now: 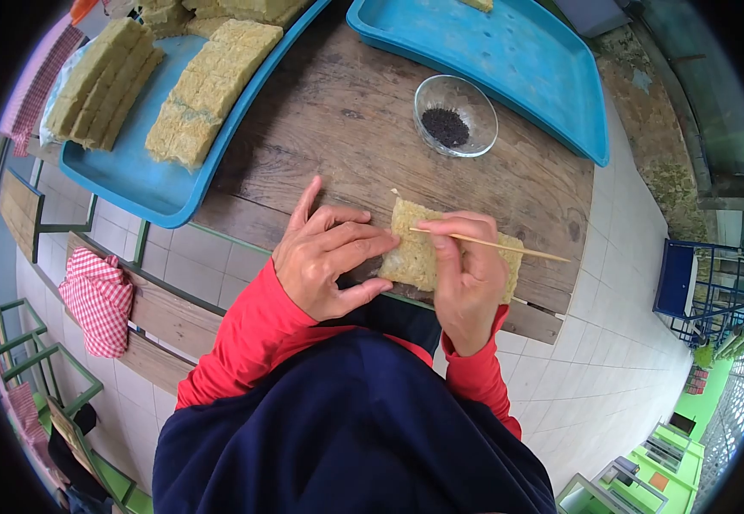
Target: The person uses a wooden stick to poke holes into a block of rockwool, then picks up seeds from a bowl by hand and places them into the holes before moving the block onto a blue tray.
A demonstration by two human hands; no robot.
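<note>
A yellowish fibrous slab (415,248) lies on the wooden table (338,137) near its front edge. My left hand (325,257) rests on the table with its fingertips pressed against the slab's left side. My right hand (466,274) lies over the slab and pinches a thin wooden stick (509,248), whose tip points left onto the slab's top. A small glass bowl (456,116) with dark seeds stands just beyond the slab.
A blue tray (145,184) at the left holds several more fibrous slabs (209,90). Another blue tray (517,60) sits at the back right. A red checked cloth (98,300) lies on a bench below the table.
</note>
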